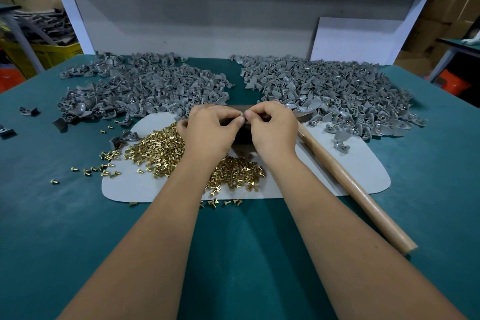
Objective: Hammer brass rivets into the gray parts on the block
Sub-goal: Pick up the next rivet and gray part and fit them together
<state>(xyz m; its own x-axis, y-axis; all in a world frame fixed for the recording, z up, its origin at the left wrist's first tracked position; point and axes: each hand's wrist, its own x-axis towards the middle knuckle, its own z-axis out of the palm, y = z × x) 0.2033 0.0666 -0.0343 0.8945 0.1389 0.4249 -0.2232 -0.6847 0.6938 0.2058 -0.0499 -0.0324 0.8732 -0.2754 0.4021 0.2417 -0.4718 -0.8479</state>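
The fingertips of the left hand (207, 130) and the right hand (272, 130) meet, curled tight, pinching something small and grayish (242, 119) between them; it may be a gray part with a rivet, but it is too small to tell. Directly under the fingers sits a dark block (242, 135), mostly hidden by both hands. Below the left fingers, toward the wrist, a heap of brass rivets (161, 148) spreads over a pale mat (363, 174). Just right of the right fingers a wooden hammer handle (348, 179) lies slanted across the mat onto the green table (65, 215). Beyond the fingers to the left is a pile of gray parts (140, 88); beyond them to the right, a second gray pile (332, 91), some pieces showing brass.
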